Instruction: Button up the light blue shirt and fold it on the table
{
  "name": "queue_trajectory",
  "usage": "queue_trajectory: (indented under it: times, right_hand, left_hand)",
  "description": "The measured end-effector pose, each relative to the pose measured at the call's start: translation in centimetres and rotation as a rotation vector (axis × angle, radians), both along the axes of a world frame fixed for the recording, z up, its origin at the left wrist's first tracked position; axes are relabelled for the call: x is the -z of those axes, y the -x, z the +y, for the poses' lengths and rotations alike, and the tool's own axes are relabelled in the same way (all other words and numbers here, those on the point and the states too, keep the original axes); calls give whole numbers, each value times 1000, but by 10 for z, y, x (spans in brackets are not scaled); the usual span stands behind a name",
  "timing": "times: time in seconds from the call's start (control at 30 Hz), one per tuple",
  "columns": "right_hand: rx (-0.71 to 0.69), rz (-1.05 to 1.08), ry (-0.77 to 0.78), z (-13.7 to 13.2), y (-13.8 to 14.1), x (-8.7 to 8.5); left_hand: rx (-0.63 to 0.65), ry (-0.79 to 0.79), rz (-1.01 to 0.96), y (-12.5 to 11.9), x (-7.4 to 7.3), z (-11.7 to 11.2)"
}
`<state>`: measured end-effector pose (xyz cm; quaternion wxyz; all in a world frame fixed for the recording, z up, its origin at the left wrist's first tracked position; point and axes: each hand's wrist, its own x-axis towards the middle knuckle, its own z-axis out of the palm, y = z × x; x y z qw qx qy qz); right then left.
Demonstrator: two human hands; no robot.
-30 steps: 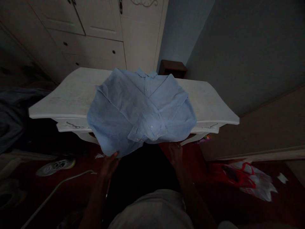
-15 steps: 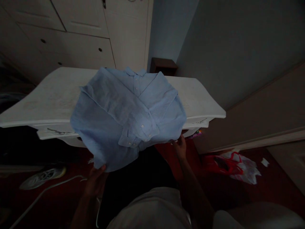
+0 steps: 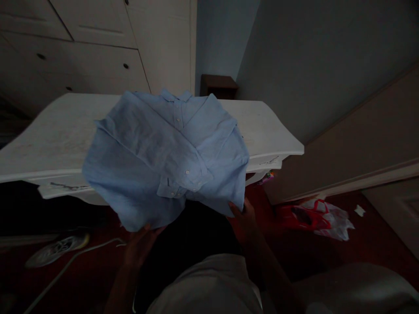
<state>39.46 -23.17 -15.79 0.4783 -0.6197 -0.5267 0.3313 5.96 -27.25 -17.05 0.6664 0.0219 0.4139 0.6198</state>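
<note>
A light blue button-up shirt (image 3: 140,161) lies over a white table (image 3: 55,139), its collar at the far edge and its sleeves folded in across the front. The lower part of the shirt hangs past the table's near edge toward me. My left hand (image 3: 139,244) grips the hem at the lower left corner, thumb on top. At the lower right corner, my right hand (image 3: 242,213) pinches the hem between thumb and fingers. Both hands are dim, and the fingers under the cloth are hidden.
White cabinets (image 3: 94,56) stand behind the table, with a small brown box-like stand (image 3: 218,83) beside them. On the red floor are a sneaker (image 3: 59,249) and a white cable (image 3: 75,259) at left, and red and clear plastic bags (image 3: 314,218) at right.
My right hand has drawn the right hem corner down toward me, so more cloth hangs over the edge there. The left hand stays at its corner. The view has shifted slightly.
</note>
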Motion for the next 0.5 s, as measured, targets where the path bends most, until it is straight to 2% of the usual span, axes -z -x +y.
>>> queue_trajectory:
  times: [0.17,0.27,0.4,0.5]
  right_hand:
    - [108,123,17,-6,20,-21]
    - [154,143,-2,-7,22,-29]
    - [171,136,12,-11,4,-30]
    - [162,101,24,-17,-15,-30]
  left_hand:
    - [-65,-1,130,-19,-14,16]
    - [-113,12,135,-22,-20,16]
    - [-201,155,86,-7,-22,-5]
    - [-243,242,54,14,-15,-32]
